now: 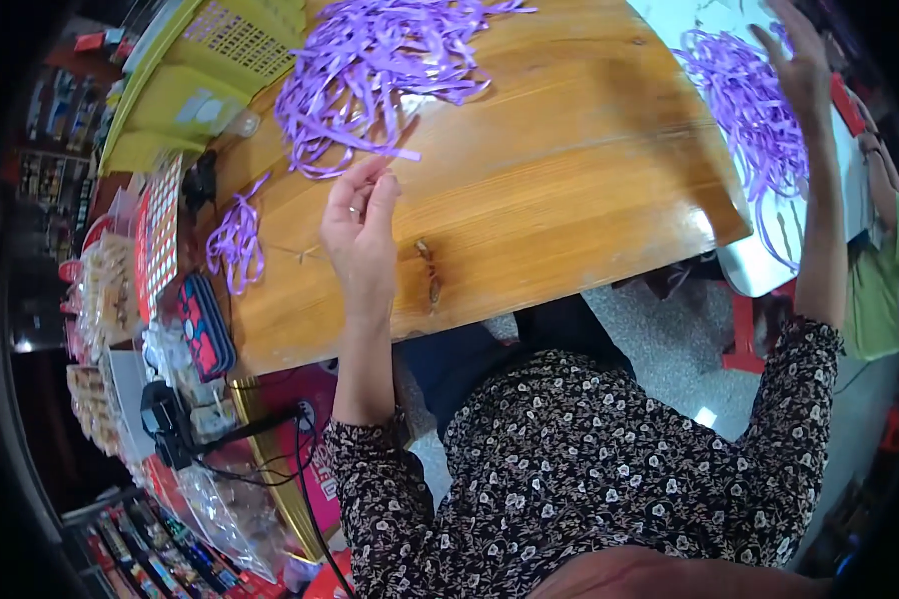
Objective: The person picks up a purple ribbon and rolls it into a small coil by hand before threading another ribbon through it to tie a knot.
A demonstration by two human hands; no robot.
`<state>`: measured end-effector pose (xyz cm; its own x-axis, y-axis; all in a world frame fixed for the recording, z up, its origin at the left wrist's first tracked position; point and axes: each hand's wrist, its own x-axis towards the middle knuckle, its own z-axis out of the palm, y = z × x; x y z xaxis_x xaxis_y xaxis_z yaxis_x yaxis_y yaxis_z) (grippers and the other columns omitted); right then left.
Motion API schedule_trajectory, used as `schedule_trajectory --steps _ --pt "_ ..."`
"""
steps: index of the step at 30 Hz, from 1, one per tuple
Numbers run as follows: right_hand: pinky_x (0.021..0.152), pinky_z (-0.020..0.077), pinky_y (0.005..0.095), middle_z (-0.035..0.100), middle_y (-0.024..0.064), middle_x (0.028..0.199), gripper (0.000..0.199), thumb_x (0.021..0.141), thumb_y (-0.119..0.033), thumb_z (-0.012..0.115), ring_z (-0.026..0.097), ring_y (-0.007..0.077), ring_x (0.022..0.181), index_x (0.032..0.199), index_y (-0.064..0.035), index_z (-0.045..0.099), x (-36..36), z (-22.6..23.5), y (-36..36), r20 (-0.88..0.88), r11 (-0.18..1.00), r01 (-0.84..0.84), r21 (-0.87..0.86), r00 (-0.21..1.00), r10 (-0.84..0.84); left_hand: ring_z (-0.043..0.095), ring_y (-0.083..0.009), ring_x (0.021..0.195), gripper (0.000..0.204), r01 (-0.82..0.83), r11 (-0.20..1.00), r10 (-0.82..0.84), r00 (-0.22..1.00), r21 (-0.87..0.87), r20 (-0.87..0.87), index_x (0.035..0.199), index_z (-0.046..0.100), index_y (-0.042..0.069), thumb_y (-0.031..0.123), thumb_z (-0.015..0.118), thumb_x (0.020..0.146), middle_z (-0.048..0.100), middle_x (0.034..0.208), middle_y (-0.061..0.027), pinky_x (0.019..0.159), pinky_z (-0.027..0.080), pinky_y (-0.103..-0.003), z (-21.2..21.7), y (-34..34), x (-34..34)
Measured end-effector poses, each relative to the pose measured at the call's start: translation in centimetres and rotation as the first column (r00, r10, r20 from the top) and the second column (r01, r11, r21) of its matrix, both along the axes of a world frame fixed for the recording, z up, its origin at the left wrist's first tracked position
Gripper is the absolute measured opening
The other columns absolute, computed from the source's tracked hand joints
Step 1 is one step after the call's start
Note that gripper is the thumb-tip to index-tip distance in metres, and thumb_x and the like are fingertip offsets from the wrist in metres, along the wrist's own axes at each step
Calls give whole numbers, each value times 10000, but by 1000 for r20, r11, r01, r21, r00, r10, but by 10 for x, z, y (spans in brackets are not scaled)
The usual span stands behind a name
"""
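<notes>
A large heap of purple ribbons (380, 70) lies on the far part of the wooden table (569, 190). Just in front of it is my left hand (362, 215), raised over the wood with thumb and fingers curled into a pinch. One ribbon end passes right by these fingertips; what they hold, if anything, is too small to make out. My right hand (801, 62) is at the far right, fingers apart, over a second pile of purple ribbons (744, 110) on a white surface (759, 268). A small purple ribbon bundle (236, 240) rests near the table's left edge.
Yellow plastic baskets (185, 115) stand at the far left. A dark patterned case (206, 324) and packaged goods (110, 290) crowd the left edge, with a black device (167, 424) and its cables below. Another person's arm (879, 175) shows at the right.
</notes>
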<state>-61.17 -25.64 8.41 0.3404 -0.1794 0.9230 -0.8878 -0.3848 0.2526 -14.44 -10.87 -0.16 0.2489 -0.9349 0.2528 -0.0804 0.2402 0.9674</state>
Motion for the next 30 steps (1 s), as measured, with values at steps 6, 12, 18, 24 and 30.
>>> schedule_trajectory --steps 6,12,18,24,30 --pt "770 477 327 626 92 928 178 752 -71 669 596 246 885 925 -42 638 193 -81 -2 285 598 -593 540 797 533 537 -79 744 176 -172 984 169 983 -43 -71 1014 570 -21 71 579 865 578 846 -19 694 432 -197 -10 -8 29" --pt "747 467 376 614 84 969 160 731 -83 668 578 281 870 886 -57 645 297 -103 -24 218 503 -632 590 724 655 521 -62 720 105 -210 973 205 977 -91 -64 938 599 6 77 589 862 567 824 -4 671 426 -187 -23 -14 28" --pt "767 437 408 606 108 945 160 710 -155 646 546 304 900 843 -66 637 362 -122 -66 149 644 -494 585 845 513 496 -104 667 86 -171 953 208 969 -252 132 797 589 0 66 582 852 525 743 -24 605 403 -232 -18 -53 20" --pt "746 419 417 578 91 948 144 666 -139 625 509 311 927 803 -94 621 361 -129 -66 126 668 -516 536 832 541 523 -293 696 70 -95 823 340 872 -560 351 771 558 2 62 587 791 516 753 -130 609 416 -375 -11 -97 8" --pt "719 453 296 633 74 942 152 794 -90 610 585 189 892 943 -67 635 348 -103 -59 516 429 -701 570 712 477 528 -288 704 95 -185 845 363 888 -502 282 831 551 6 67 601 778 515 801 -128 625 419 -379 -18 -85 16"
